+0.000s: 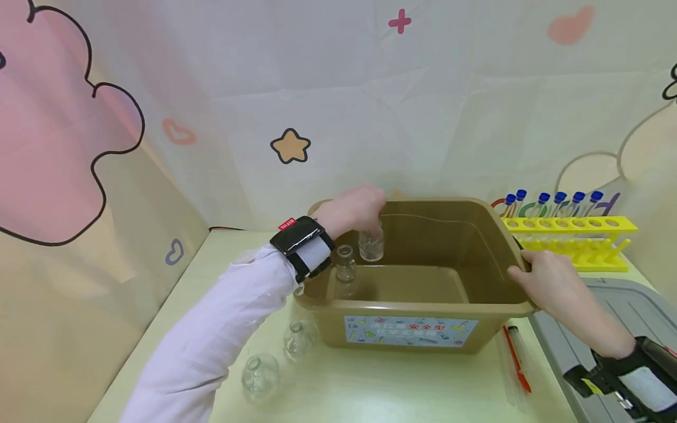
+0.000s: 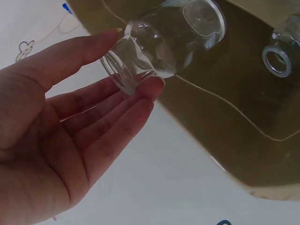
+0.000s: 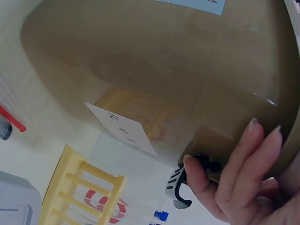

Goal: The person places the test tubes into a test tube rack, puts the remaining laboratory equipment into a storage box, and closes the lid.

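Note:
My left hand (image 1: pixel 353 208) reaches over the left part of a brown plastic bin (image 1: pixel 394 308) and pinches a clear glass bottle (image 1: pixel 371 247) by its neck. In the left wrist view, the thumb and fingertips hold the rim of this bottle (image 2: pixel 159 44), whose body points into the bin. A second glass bottle (image 1: pixel 346 264) stands inside the bin beside it. My right hand (image 1: pixel 552 282) grips the bin's right rim. Seen from the right wrist, its fingers (image 3: pixel 243 159) curl at the rim around a black and grey handle clip (image 3: pixel 176 187).
Two round glass flasks, a nearer flask (image 1: pixel 260 376) and a farther flask (image 1: pixel 299 339), stand left of the bin. A yellow rack (image 1: pixel 571 226) with blue-capped test tubes is behind at right. A grey lid (image 1: pixel 624 305) and a red-handled tool (image 1: pixel 518 364) lie on the right.

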`<state>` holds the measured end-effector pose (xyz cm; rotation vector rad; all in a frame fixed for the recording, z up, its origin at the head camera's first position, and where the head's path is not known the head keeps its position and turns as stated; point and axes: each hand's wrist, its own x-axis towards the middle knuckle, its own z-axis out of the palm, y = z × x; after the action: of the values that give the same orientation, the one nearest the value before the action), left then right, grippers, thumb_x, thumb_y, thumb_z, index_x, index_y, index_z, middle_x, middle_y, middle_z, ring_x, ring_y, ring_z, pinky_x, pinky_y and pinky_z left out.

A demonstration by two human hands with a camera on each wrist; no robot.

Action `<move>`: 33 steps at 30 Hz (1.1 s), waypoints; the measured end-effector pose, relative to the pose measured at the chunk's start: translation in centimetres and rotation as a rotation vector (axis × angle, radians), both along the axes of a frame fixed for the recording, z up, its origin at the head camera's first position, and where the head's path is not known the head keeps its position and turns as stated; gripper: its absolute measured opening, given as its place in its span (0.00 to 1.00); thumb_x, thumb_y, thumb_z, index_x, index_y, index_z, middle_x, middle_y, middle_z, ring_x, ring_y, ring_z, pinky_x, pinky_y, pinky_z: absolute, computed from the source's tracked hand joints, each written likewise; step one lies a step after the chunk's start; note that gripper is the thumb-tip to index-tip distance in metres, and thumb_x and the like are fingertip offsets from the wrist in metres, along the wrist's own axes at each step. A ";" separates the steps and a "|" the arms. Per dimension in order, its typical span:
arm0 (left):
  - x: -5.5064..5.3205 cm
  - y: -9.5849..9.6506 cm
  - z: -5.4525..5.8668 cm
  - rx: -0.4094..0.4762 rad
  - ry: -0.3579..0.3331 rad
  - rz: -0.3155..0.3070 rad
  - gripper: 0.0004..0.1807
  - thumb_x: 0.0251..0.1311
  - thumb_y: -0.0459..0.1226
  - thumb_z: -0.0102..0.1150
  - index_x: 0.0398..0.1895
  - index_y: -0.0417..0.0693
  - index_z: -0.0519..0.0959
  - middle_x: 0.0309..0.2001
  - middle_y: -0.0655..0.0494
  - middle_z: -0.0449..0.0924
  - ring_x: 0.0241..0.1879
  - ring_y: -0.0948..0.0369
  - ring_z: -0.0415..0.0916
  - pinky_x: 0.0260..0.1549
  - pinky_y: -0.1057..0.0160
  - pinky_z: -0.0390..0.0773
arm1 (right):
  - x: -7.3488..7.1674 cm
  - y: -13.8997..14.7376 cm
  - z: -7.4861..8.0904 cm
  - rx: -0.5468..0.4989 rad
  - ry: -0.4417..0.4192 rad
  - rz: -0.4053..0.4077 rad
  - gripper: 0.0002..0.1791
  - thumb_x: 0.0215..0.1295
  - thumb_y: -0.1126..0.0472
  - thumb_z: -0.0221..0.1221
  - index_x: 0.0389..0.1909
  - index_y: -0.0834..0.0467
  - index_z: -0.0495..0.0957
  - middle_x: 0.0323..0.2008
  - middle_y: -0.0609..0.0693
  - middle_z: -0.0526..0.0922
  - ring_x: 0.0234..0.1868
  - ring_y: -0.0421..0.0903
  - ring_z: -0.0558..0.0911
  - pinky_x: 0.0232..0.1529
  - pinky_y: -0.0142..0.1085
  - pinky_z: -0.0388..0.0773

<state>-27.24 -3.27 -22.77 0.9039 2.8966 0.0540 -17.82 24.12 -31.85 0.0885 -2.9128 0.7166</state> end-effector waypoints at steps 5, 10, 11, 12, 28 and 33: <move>-0.8 0.5 -0.8 -0.043 0.018 0.007 0.14 0.44 0.35 0.67 0.33 0.42 0.74 0.32 0.54 0.72 0.28 0.61 0.68 0.23 0.66 0.68 | 0.0 -0.1 0.0 0.007 0.005 -0.005 0.16 0.62 0.65 0.51 0.38 0.78 0.68 0.20 0.63 0.75 0.17 0.50 0.75 0.14 0.37 0.72; -1.6 0.7 -1.7 -0.085 0.049 0.002 0.15 0.42 0.34 0.67 0.35 0.42 0.75 0.33 0.55 0.72 0.30 0.60 0.67 0.24 0.66 0.68 | 0.0 -0.1 0.0 0.006 0.008 0.001 0.15 0.62 0.65 0.51 0.38 0.77 0.68 0.20 0.63 0.75 0.17 0.50 0.75 0.13 0.36 0.71; -1.7 0.7 -1.8 -0.085 0.050 -0.001 0.15 0.42 0.34 0.67 0.35 0.42 0.75 0.34 0.55 0.73 0.30 0.60 0.67 0.24 0.66 0.68 | 0.0 -0.1 0.0 0.008 0.007 0.001 0.15 0.62 0.64 0.50 0.37 0.77 0.68 0.20 0.62 0.75 0.17 0.49 0.75 0.13 0.36 0.71; -1.9 0.8 -2.0 -0.089 0.055 -0.007 0.15 0.42 0.34 0.67 0.35 0.42 0.76 0.33 0.55 0.73 0.30 0.60 0.67 0.24 0.66 0.68 | 0.0 -0.1 0.0 0.010 0.008 0.000 0.15 0.62 0.64 0.51 0.37 0.77 0.68 0.20 0.62 0.75 0.16 0.49 0.75 0.13 0.37 0.71; -2.2 2.0 -4.3 -0.157 0.044 0.039 0.12 0.42 0.33 0.66 0.31 0.46 0.74 0.35 0.54 0.70 0.30 0.60 0.66 0.23 0.62 0.67 | 0.0 -0.1 0.0 0.006 0.026 0.002 0.15 0.62 0.66 0.51 0.37 0.77 0.69 0.20 0.63 0.75 0.17 0.50 0.75 0.13 0.36 0.71; -2.2 2.3 -5.1 -0.178 0.042 0.045 0.12 0.42 0.33 0.65 0.32 0.47 0.75 0.39 0.54 0.70 0.31 0.60 0.68 0.24 0.61 0.69 | 0.0 -0.1 0.0 0.008 0.029 0.000 0.14 0.62 0.65 0.51 0.35 0.77 0.69 0.18 0.60 0.74 0.15 0.48 0.73 0.13 0.37 0.69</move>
<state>-29.47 -1.01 -27.84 0.8180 2.9018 -0.2181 -17.79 24.03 -31.81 0.0993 -2.8879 0.6983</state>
